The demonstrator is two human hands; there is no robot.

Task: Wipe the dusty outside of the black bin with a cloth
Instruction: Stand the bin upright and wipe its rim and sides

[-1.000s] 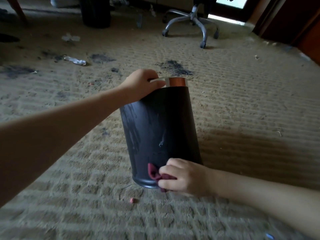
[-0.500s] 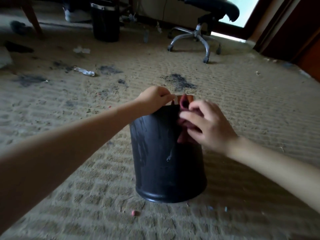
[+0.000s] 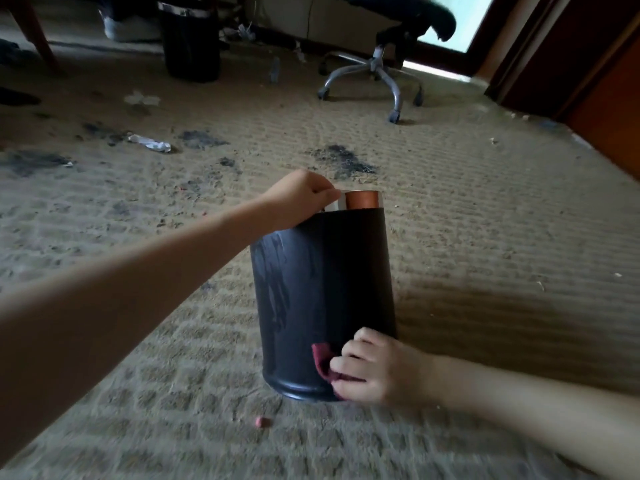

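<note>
A black bin (image 3: 322, 289) stands upright on the carpet in front of me, with a shiny metal rim and grey dust streaks down its left side. My left hand (image 3: 298, 199) grips the rim at the top left. Low on the bin's right side, my right hand (image 3: 374, 368) holds a dark red cloth (image 3: 323, 363) against the wall near the base. Part of the cloth is hidden under my fingers.
The beige carpet (image 3: 485, 237) carries dark dirt patches, paper scraps and a crushed plastic bottle (image 3: 149, 143). A small pink bit (image 3: 262, 422) lies by the bin. A second black bin (image 3: 190, 43) and an office chair (image 3: 391, 60) stand at the back, a wooden door (image 3: 595, 64) at right.
My right hand rose with the cloth from the bin's base to the rim, then came back down to the base. My left hand kept its grip on the rim.
</note>
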